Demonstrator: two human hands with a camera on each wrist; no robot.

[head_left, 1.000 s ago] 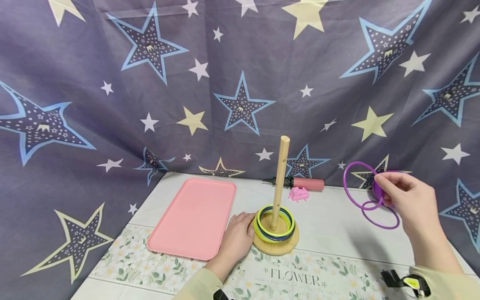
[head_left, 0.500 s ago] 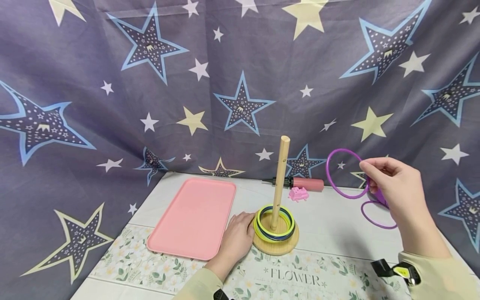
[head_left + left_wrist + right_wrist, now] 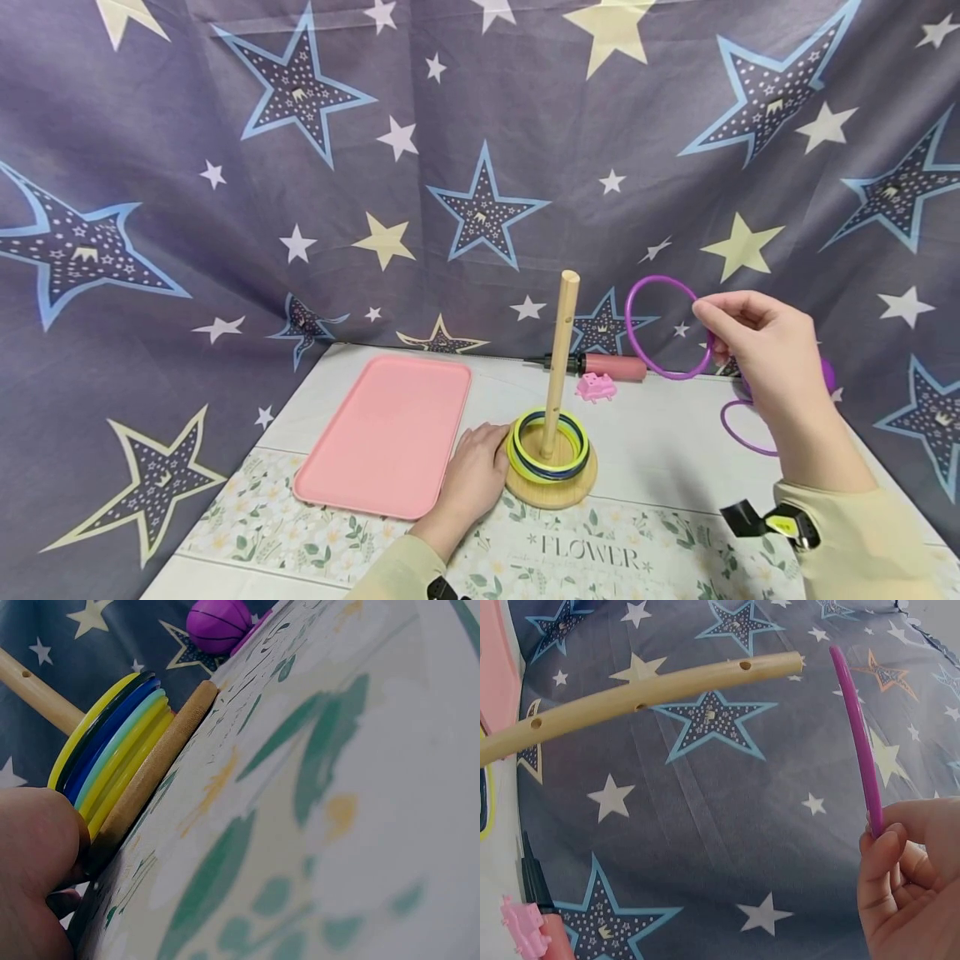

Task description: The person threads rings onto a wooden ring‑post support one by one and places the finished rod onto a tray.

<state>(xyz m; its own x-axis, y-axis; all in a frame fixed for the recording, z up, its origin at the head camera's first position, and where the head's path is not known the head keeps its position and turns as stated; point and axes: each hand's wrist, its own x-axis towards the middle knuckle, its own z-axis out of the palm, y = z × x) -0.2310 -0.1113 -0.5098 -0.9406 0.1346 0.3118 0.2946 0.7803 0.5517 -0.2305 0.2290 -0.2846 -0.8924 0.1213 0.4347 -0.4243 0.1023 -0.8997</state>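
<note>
In the head view, a wooden ring stand (image 3: 560, 358) has a tall upright post on a round base. Several yellow, blue, black and light green rings (image 3: 124, 750) lie stacked round the foot of the post. My left hand (image 3: 474, 475) holds the base at its left edge, with the thumb against it in the left wrist view. My right hand (image 3: 772, 350) pinches a purple ring (image 3: 859, 742) between thumb and fingers. That ring is raised above the table, to the right of the post and apart from it.
A pink tray (image 3: 382, 437) lies left of the stand. Behind the stand are a red and black hand pump (image 3: 615, 367) and a small pink toy (image 3: 596, 387). Right of it lie another purple ring (image 3: 738, 433) and a purple ball (image 3: 219, 626). A starry curtain (image 3: 480, 108) hangs behind.
My right hand has lifted the purple ring and carried it left and up, towards the post. The other purple ring stays on the table. My left hand has not moved.
</note>
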